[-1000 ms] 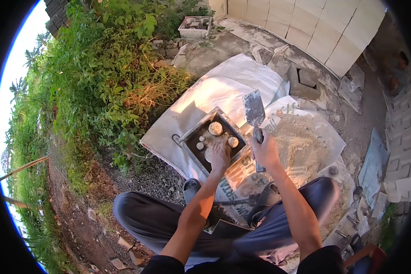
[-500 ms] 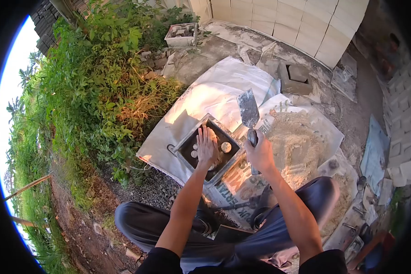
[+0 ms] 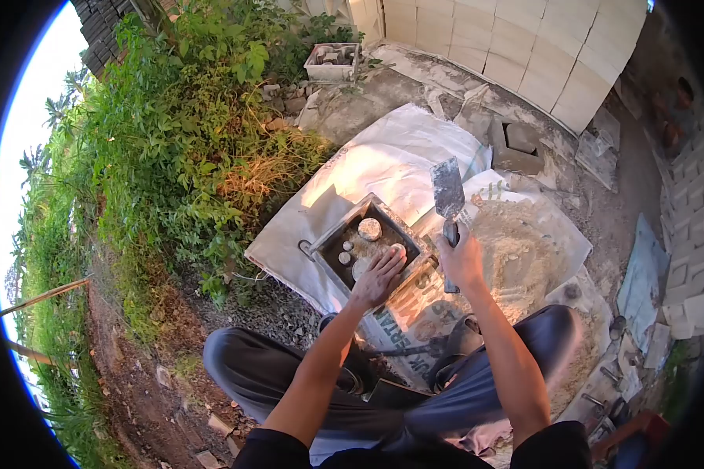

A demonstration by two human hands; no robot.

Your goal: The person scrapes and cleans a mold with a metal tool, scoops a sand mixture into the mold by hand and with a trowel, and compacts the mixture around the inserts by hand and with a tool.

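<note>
A square box-like mould [image 3: 339,223] lies on white sacking in front of me. Inside it are a sandy layer and several round pale pieces, among them a larger disc [image 3: 370,229] near the far corner and a small one [image 3: 346,246] at the left. My left hand [image 3: 378,278] rests palm down over the mould's near right part, fingers stretched out, fingertips on another round piece [image 3: 399,248]. Part of what lies beneath the palm is hidden. Just right of the mould, my right hand [image 3: 461,263] grips a trowel [image 3: 447,187] by its handle, blade pointing away from me.
A heap of sand [image 3: 516,242] spreads on the sacking [image 3: 407,141] to the right. Green plants [image 3: 188,156] grow at the left. A white crate [image 3: 332,62] stands at the back, beside a tiled wall [image 3: 516,39]. Several tools [image 3: 602,391] lie at lower right.
My left hand has slid from the mould's middle toward its near right side, uncovering the larger disc. My right hand still holds the trowel. The whole view has shifted slightly.
</note>
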